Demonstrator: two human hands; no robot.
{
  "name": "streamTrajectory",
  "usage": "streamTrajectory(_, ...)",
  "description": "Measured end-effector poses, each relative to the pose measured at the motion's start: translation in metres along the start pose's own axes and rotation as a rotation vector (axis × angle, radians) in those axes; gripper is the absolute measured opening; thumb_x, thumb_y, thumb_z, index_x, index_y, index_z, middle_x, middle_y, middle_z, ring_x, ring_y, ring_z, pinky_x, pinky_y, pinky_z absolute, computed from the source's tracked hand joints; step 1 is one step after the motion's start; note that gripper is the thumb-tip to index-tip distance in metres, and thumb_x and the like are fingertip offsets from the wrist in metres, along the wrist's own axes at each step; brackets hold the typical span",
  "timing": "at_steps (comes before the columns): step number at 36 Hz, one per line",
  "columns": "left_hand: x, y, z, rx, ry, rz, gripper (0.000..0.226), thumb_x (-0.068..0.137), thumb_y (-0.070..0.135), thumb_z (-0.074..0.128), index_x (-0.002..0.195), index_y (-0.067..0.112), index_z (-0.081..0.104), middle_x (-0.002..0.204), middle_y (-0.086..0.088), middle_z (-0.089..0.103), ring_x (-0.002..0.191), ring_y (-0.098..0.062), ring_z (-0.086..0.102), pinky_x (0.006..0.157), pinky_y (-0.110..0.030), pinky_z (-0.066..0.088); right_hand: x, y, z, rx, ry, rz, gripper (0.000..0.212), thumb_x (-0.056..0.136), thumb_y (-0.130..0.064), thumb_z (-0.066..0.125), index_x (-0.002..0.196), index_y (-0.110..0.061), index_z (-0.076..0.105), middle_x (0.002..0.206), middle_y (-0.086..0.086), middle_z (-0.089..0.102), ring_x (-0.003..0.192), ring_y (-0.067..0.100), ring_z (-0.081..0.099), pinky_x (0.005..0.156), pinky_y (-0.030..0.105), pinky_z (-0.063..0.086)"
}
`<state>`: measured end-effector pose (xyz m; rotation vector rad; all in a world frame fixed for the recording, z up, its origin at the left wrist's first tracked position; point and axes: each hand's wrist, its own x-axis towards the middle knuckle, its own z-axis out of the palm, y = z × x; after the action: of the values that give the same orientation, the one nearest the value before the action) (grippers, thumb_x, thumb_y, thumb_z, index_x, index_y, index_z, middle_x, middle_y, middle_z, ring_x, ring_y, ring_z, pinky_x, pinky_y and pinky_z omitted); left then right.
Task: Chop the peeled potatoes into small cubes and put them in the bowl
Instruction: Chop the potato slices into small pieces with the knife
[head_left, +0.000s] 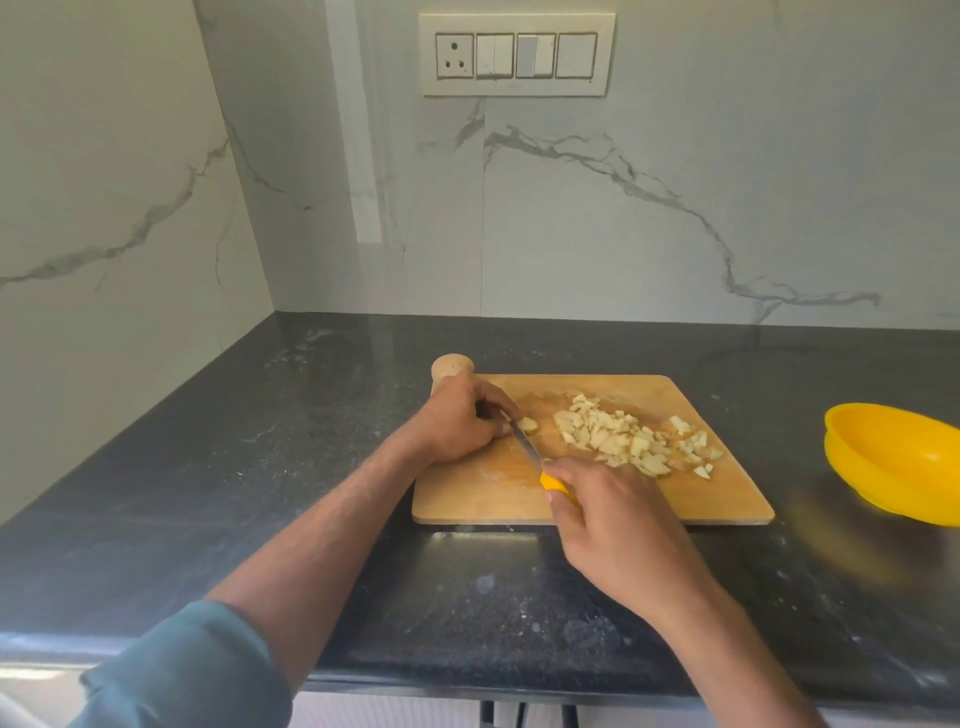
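Note:
A wooden cutting board (478, 499) lies on the dark counter. A heap of pale potato cubes (631, 436) covers its right half. My left hand (457, 421) holds a small potato piece (528, 424) down at the board's left side with curled fingers. My right hand (618, 525) grips the yellow handle of a knife (527, 447), whose blade points up-left and meets that piece. An empty yellow bowl (893, 462) stands on the counter to the right of the board.
A round wooden knob (452, 368) sits at the board's far left corner, behind my left hand. Marble walls close the counter at the back and left. A switch panel (517, 54) hangs on the back wall. The counter's front edge (467, 686) runs below my forearms.

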<state>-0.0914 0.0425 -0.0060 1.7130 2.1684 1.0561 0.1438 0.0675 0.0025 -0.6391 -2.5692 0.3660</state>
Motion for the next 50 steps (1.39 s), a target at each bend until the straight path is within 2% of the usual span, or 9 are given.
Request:
streamTrajectory(4,0.000,-0.002,0.002,-0.002,0.025,0.005,0.017,0.086,0.006,0.076,0.099,0.016,0.081,0.084,0.007,0.072,0.079,-0.006,0.065,0.073,-0.013,0.049,-0.010,0.005,-0.015,0.147,0.100,0.091,0.028,0.098,-0.020,0.060,0.123,-0.020,0.071,0.053,-0.027,0.054,0.052,-0.010,0.051,0.051,0.005,0.035)
streamTrajectory(7,-0.001,-0.003,0.002,-0.010,0.056,-0.001,0.021,0.084,0.006,0.078,0.103,0.016,0.079,0.083,0.001,0.072,0.078,-0.007,0.068,0.075,-0.017,0.054,-0.007,0.009,-0.020,0.202,0.155,0.109,0.026,0.097,-0.015,0.062,0.120,-0.015,0.073,0.050,-0.038,0.046,0.050,-0.007,0.050,0.046,0.007,0.033)
streamTrajectory(10,-0.001,-0.004,0.004,-0.004,0.080,0.012,0.024,0.085,0.016,0.080,0.109,0.019,0.077,0.084,0.002,0.069,0.071,-0.002,0.061,0.069,-0.015,0.047,0.002,0.013,-0.014,0.207,0.228,0.135,0.024,0.096,-0.013,0.064,0.118,-0.015,0.074,0.042,-0.023,0.040,0.050,-0.012,0.048,0.049,0.005,0.033)
streamTrajectory(15,0.000,0.005,0.010,0.130,0.041,0.143,0.033,0.086,0.024,0.078,0.119,0.021,0.074,0.103,0.004,0.059,0.088,-0.002,0.051,0.078,-0.012,0.038,0.010,0.021,0.005,0.116,0.267,0.169,0.024,0.096,-0.019,0.061,0.118,-0.022,0.071,0.061,-0.023,0.048,0.049,-0.003,0.039,0.050,0.010,0.026)
streamTrajectory(21,0.006,0.008,0.015,0.191,-0.016,0.238,0.021,0.088,0.016,0.072,0.107,0.020,0.080,0.096,0.004,0.061,0.087,-0.011,0.055,0.079,-0.021,0.039,0.008,0.025,0.013,0.054,0.269,0.181,0.027,0.097,-0.025,0.057,0.123,-0.026,0.067,0.085,-0.003,0.072,0.062,0.016,0.057,0.056,0.027,0.045)
streamTrajectory(27,0.009,0.017,0.017,0.249,-0.019,0.216,0.021,0.089,0.014,0.069,0.106,0.019,0.080,0.099,-0.004,0.067,0.087,-0.014,0.058,0.080,-0.023,0.041,0.006,0.018,0.010,0.034,0.267,0.178,0.027,0.096,-0.022,0.060,0.122,-0.022,0.069,0.066,-0.010,0.054,0.049,0.002,0.036,0.050,0.008,0.019)
streamTrajectory(37,0.011,0.031,0.024,0.325,0.049,0.121,0.019,0.092,0.027,0.066,0.100,0.018,0.080,0.098,-0.005,0.069,0.093,-0.023,0.062,0.084,-0.037,0.052,0.006,0.021,0.013,0.039,0.283,0.156,0.028,0.097,-0.024,0.058,0.123,-0.022,0.068,0.075,-0.003,0.071,0.058,0.016,0.049,0.059,0.027,0.036)
streamTrajectory(44,0.009,0.032,0.022,0.398,0.105,0.029,0.021,0.092,0.027,0.065,0.098,0.013,0.080,0.098,-0.004,0.070,0.092,-0.023,0.063,0.083,-0.037,0.055,0.005,0.018,0.011,0.019,0.250,0.150,0.029,0.097,-0.026,0.058,0.124,-0.024,0.068,0.078,-0.004,0.072,0.056,0.010,0.048,0.052,0.014,0.028)
streamTrajectory(50,0.005,0.029,0.000,0.334,-0.105,0.051,0.028,0.092,0.031,0.070,0.113,0.015,0.077,0.101,-0.004,0.064,0.093,-0.018,0.057,0.079,-0.027,0.044,0.005,0.017,0.010,0.021,0.234,0.144,0.030,0.097,-0.026,0.058,0.125,-0.023,0.067,0.080,-0.004,0.073,0.056,0.011,0.051,0.056,0.021,0.035)
